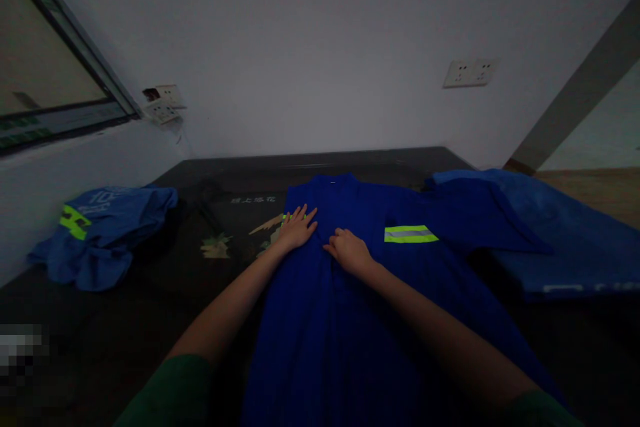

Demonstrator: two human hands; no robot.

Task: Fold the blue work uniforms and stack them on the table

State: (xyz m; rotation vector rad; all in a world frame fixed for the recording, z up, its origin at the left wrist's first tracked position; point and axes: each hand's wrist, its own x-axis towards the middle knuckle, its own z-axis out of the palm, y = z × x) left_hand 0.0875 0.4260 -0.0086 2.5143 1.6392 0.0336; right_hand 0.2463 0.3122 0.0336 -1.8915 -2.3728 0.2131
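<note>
A deep-blue work uniform point(360, 320) lies face up, collar toward the wall, with a yellow-green and silver reflective strip on its chest. My left hand point(297, 230) rests flat on its left chest, fingers spread, partly covering another reflective strip. Near the middle of the front, my right hand point(350, 251) has its fingers curled in against the cloth by the front seam. It seems to pinch the fabric there, though the fingertips are partly hidden. One sleeve stretches out to the right; the left side is turned inward, and no sleeve shows there.
Under the uniform is a dark table point(320, 160) with a printed pattern, against a white wall. A crumpled blue garment point(105, 233) lies at the left. Folded blue clothing point(565, 233) is at the right, partly under the sleeve. Wall sockets point(469, 73) are above.
</note>
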